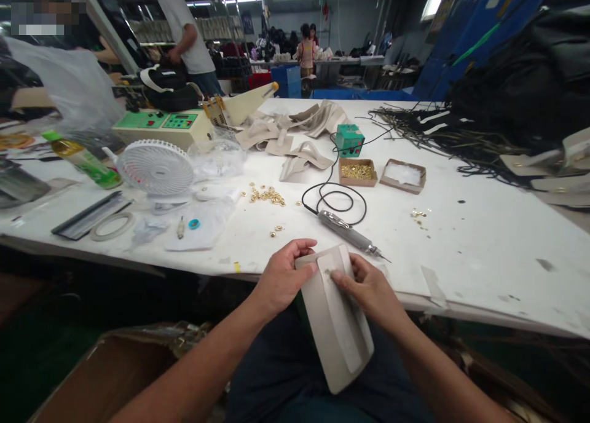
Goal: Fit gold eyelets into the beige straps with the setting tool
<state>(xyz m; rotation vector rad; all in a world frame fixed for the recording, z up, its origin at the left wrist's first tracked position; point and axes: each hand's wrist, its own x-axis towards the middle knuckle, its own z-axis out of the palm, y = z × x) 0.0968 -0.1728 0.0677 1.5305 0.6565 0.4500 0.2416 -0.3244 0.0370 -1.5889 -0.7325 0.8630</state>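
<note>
A pale beige bag panel [318,312] with a strap-like flap lies tilted over my lap, its top end at the table's edge. My left hand [283,275] grips its upper left corner, thumb on the front face. On the upper right side my right hand [369,284] pinches the panel, its thumb beside a small fitting [328,273] on the flap. The fingers behind the panel are partly hidden. Just beyond it lies a grey corded electric screwdriver [348,231]. Loose gold metal fittings [267,195] are scattered farther left.
A cardboard tray of gold pieces [357,172], another small tray [403,176] and a green power box [349,140] stand behind the screwdriver. Leftward are a white fan [155,168], a bottle [83,160] and a tape roll [112,226]. Beige pieces [295,134] pile up at the back.
</note>
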